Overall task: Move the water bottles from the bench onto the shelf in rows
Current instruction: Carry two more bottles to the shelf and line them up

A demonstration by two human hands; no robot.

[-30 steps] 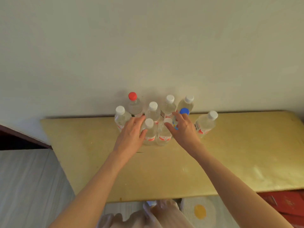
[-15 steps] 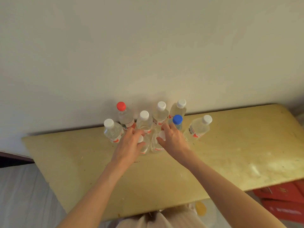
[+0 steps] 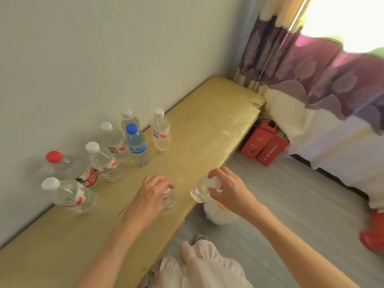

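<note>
My left hand [image 3: 152,197] grips the top of a clear water bottle [image 3: 170,199] above the yellow bench [image 3: 207,125], near its front edge. My right hand [image 3: 229,189] holds a second clear bottle [image 3: 198,192] by its white cap, just past the bench edge. Several bottles stand on the bench by the wall: a red-capped one [image 3: 68,167], a blue-capped one [image 3: 137,145], and white-capped ones, such as the nearest [image 3: 70,194] and the farthest right [image 3: 160,130]. No shelf is in view.
The white wall [image 3: 104,59] runs behind the bench. Red boxes [image 3: 262,145] lie on the grey floor [image 3: 291,204] by the bench's far end. A patterned curtain [image 3: 311,65] and a covered bed [image 3: 342,154] fill the right side. My lap in white fabric [image 3: 199,267] is below.
Both hands closed on the two front bottles and lifted them away from the group toward the bench's front edge. The view has swung right, showing the curtain and bed.
</note>
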